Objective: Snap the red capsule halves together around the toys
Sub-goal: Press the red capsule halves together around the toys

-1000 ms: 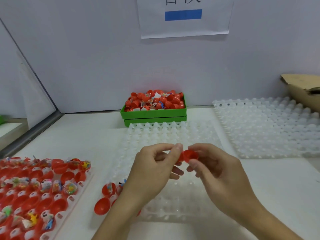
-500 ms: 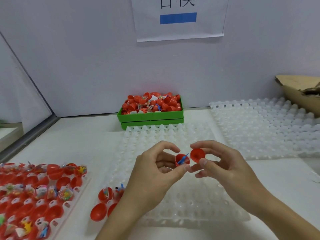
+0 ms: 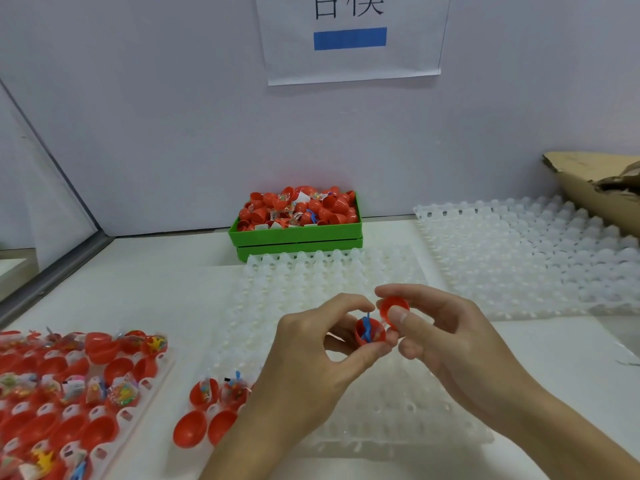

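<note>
Above the white dimpled plastic tray (image 3: 346,278), the left hand (image 3: 311,362) pinches a glossy red capsule cup (image 3: 370,336), mouth up, with a blue toy (image 3: 366,330) standing upright inside. The right hand (image 3: 446,344) pinches the smooth red dome half (image 3: 393,308) just beside it, apart.

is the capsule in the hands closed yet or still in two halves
Still in two halves. The left hand holds the lower half with a blue toy sticking out; the right hand holds the cap apart, beside it.

Bare worktop (image 3: 162,292) lies open at back left, between the wall and the filled tray (image 3: 69,393). Green box (image 3: 298,233) blocks the centre back; white trays (image 3: 519,258) and torn cardboard (image 3: 595,181) fill the right. Loose red halves (image 3: 204,424) sit beside the left wrist.
</note>
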`<state>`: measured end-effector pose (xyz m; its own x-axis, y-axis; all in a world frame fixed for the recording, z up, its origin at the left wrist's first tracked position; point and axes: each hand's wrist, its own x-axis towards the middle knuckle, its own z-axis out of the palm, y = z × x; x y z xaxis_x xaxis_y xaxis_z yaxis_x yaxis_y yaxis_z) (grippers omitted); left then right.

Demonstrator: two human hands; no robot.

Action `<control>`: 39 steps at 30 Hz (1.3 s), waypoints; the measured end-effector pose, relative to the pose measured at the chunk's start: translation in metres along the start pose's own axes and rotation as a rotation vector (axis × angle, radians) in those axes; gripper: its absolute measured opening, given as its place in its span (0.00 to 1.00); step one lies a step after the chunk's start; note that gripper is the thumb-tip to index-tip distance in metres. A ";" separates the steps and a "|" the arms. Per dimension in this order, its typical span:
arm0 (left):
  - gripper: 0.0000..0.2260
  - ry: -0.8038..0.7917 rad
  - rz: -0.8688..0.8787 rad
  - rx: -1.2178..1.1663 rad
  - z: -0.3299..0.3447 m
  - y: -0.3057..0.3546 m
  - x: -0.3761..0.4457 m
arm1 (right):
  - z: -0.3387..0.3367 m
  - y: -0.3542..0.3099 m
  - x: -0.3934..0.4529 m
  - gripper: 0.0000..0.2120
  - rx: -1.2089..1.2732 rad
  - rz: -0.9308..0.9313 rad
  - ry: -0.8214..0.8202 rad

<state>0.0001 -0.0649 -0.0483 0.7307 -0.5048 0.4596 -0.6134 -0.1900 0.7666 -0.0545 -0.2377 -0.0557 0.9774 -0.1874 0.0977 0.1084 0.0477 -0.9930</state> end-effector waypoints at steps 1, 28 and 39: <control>0.13 0.001 0.017 0.013 0.000 0.000 0.000 | 0.000 0.000 -0.001 0.15 -0.033 -0.009 0.003; 0.07 -0.042 0.058 -0.050 0.000 -0.001 0.000 | 0.001 0.002 -0.001 0.14 0.048 -0.032 -0.015; 0.08 -0.052 0.031 -0.097 -0.001 0.001 0.000 | -0.001 0.001 0.000 0.14 0.121 -0.030 -0.056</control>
<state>-0.0003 -0.0636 -0.0470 0.6937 -0.5529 0.4616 -0.6016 -0.0923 0.7935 -0.0550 -0.2381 -0.0564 0.9817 -0.1353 0.1342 0.1555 0.1612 -0.9746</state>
